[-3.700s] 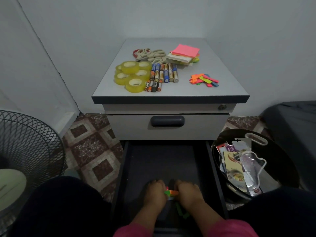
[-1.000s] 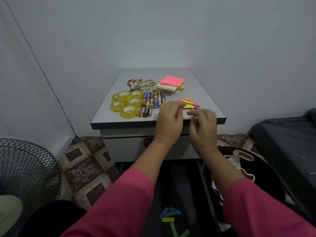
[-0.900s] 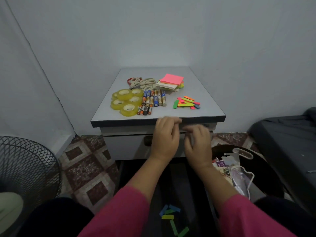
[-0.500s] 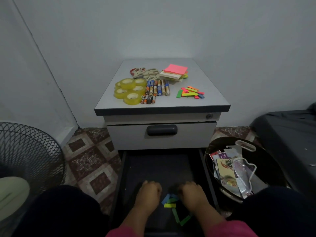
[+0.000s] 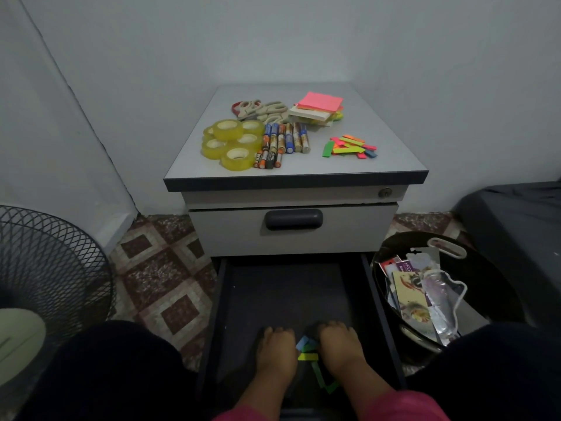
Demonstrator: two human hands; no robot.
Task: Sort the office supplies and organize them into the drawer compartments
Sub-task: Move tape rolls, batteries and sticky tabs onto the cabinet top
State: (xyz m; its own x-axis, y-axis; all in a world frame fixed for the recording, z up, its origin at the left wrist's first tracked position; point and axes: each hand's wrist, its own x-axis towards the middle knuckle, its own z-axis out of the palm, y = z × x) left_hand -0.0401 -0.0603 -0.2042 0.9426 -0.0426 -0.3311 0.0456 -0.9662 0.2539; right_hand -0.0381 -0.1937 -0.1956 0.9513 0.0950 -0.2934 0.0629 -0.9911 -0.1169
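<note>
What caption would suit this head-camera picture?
Both hands rest in the open bottom drawer beside coloured sticky tabs; tape rolls and batteries wait on the cabinet top.

— What is carried by the grey cabinet top (image 5: 391, 159)?
— Yellow tape rolls (image 5: 232, 144) are laid at its left, with batteries (image 5: 282, 144) just beside them. Scissors (image 5: 261, 109) and sticky note pads (image 5: 318, 110) are set behind; coloured tabs (image 5: 349, 146) are scattered at the right.
— And the open bottom drawer (image 5: 285, 293)?
— A few coloured strips (image 5: 309, 354) are seen on its dark floor.

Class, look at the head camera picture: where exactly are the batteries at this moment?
The batteries lie on the cabinet top, left of centre, between the tape rolls and the coloured paper strips, just before the scissors.
</note>
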